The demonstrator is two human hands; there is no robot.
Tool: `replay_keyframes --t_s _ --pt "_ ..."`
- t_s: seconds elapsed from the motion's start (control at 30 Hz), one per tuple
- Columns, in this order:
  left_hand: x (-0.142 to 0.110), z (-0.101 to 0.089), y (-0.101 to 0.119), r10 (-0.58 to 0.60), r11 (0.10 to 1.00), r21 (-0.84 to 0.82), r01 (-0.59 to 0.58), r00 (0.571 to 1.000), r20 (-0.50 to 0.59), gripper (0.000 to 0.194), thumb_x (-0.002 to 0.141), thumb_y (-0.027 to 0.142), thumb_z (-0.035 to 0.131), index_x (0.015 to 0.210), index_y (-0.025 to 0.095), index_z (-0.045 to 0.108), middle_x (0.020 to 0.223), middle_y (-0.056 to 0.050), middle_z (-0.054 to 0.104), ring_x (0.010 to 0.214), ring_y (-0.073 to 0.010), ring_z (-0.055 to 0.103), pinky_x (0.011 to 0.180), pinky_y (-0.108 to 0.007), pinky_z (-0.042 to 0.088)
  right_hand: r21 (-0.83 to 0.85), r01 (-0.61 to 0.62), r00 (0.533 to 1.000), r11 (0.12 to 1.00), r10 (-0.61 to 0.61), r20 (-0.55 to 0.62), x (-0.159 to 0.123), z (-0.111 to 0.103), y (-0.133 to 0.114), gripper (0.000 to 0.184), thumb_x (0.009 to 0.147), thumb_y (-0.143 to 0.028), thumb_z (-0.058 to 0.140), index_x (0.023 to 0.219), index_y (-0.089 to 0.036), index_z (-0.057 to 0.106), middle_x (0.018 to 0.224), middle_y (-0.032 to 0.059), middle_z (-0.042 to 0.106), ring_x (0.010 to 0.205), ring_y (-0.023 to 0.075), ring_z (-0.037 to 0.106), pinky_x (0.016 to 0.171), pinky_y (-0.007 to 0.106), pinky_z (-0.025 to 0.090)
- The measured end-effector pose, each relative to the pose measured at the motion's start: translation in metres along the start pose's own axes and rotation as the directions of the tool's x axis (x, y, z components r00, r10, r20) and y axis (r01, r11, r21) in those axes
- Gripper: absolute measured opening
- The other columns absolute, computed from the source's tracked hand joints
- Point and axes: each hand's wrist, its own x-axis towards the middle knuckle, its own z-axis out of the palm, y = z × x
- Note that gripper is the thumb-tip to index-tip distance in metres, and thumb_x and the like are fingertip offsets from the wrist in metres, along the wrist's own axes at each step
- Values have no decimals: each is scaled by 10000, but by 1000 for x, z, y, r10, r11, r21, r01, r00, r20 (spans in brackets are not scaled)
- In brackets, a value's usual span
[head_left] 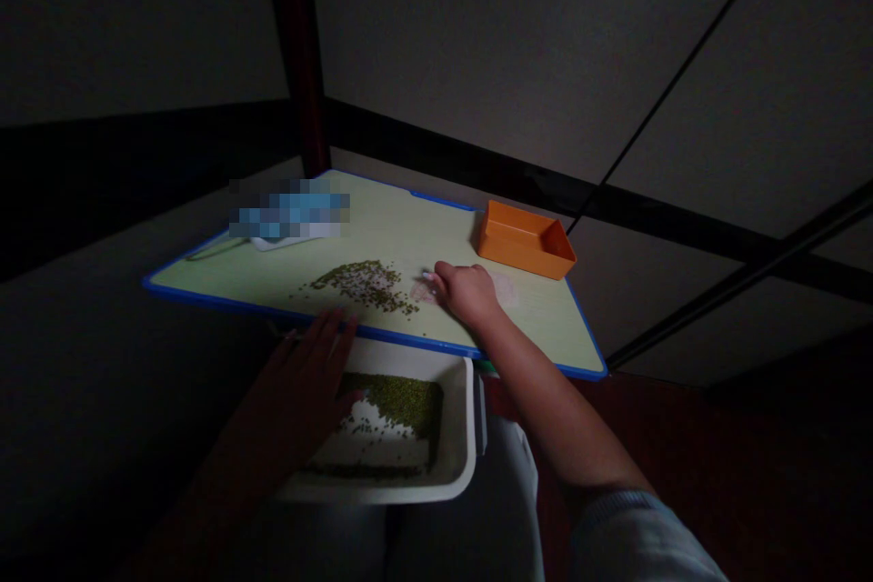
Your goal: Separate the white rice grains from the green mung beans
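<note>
Small green beans (365, 280), looking like mung beans, lie in a loose pile on the pale, blue-edged tabletop (396, 218). To the right of that pile, my right hand (467, 291) rests low over the table with its fingers curled closed. Whatever it may hold is hidden. Below the table's near edge, a white tub (462, 418) contains many more beans, heaped at its far right side. My left hand (304, 373) is over the tub's left part, fingers stretched out toward the table edge and the thumb over the tub.
An orange open bin (525, 241) stands at the table's back right. On the back left lies a blurred-out blue and white thing (293, 214). A wall (436, 155) and a dark red post (300, 64) rise behind the table. The light is dim.
</note>
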Motion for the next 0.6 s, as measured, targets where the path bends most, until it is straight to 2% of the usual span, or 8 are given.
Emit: replay_keyframes --t_s 0.17,0.33,0.6 --pt "0 1 -1 2 1000 8 -2 1000 10 769 865 532 330 1488 129 132 1527 -205 348 1410 -342 340 1096 -541 301 39 70 998 997 -71 4 -1 0 2 423 1006 -466 268 1060 -236 619 937 67 748 845 193 658 785 304 310" --pt "0 -3 -1 -10 1000 -23 10 1000 15 811 843 571 370 1492 152 124 1533 -190 346 1408 -336 344 1105 -535 294 71 123 992 990 -124 7 -3 0 6 432 1004 -471 279 1040 -222 631 923 72 744 847 191 649 802 307 275" --pt "0 -1 -1 11 1000 -9 -11 1000 -11 780 869 543 330 1493 143 88 1532 -204 341 1405 -347 346 1090 -545 296 100 173 985 980 -173 -3 -6 3 14 439 1003 -476 279 993 -216 632 869 60 735 812 193 642 787 304 266"
